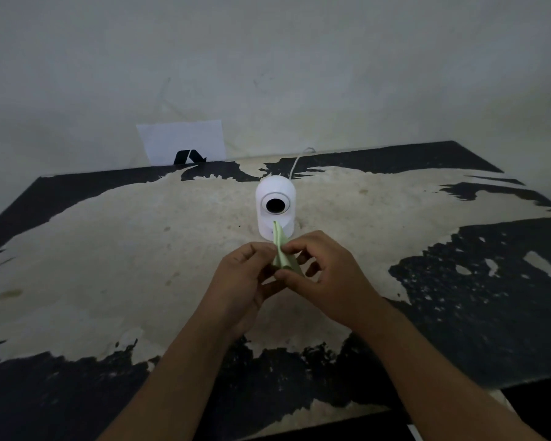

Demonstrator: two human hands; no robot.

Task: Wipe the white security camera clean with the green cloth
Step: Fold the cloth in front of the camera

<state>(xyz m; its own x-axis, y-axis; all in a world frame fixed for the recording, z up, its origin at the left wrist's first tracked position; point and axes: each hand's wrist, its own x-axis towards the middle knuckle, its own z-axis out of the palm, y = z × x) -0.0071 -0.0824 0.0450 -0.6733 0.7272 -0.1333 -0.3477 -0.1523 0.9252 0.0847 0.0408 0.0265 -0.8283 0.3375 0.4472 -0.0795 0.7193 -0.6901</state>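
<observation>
A white security camera (276,196) with a round black lens stands upright near the middle of the table, lens facing me. A white cable (295,163) runs from behind it to the table's far edge. Just in front of its base, both hands pinch a small pale green cloth (282,253), folded into a narrow strip whose upper tip overlaps the camera's base in view. My left hand (242,278) grips the cloth's left side. My right hand (326,272) holds its right side with thumb and fingers. Much of the cloth is hidden between the fingers.
The table (109,249) has a worn top, beige where the black coating has peeled off. A white sheet of paper (182,141) with a black mark leans against the pale wall behind the far edge. The table's near right corner ends at about (503,393).
</observation>
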